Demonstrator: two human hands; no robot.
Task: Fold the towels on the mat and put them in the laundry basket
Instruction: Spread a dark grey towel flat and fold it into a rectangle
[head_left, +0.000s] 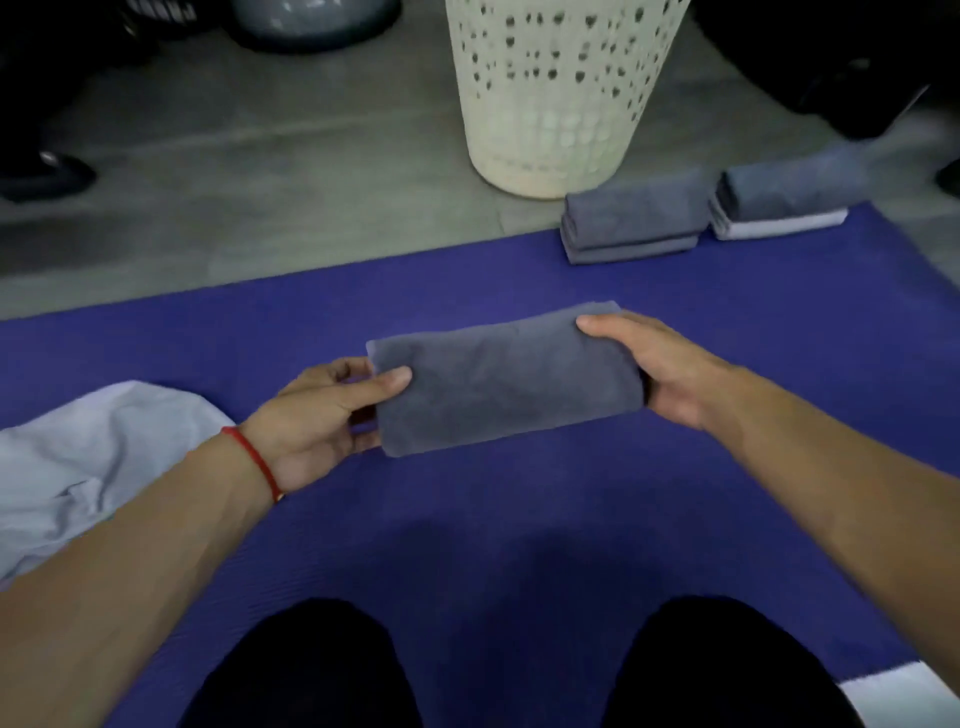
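While the folded grey towel (506, 376) sits between my palms just above the purple mat (519, 519), my left hand (322, 415) pinches its near-left end, thumb on top, and my right hand (660, 371) clasps the other end; both grips are closed on cloth. This one looks fully folded. Two stacks of folded towels (631, 221) and (779, 202) wait at the mat's far edge, beside the cream laundry basket (556, 98), apparently not yet put in. A pale cloth (88, 467) lies unfolded at my left.
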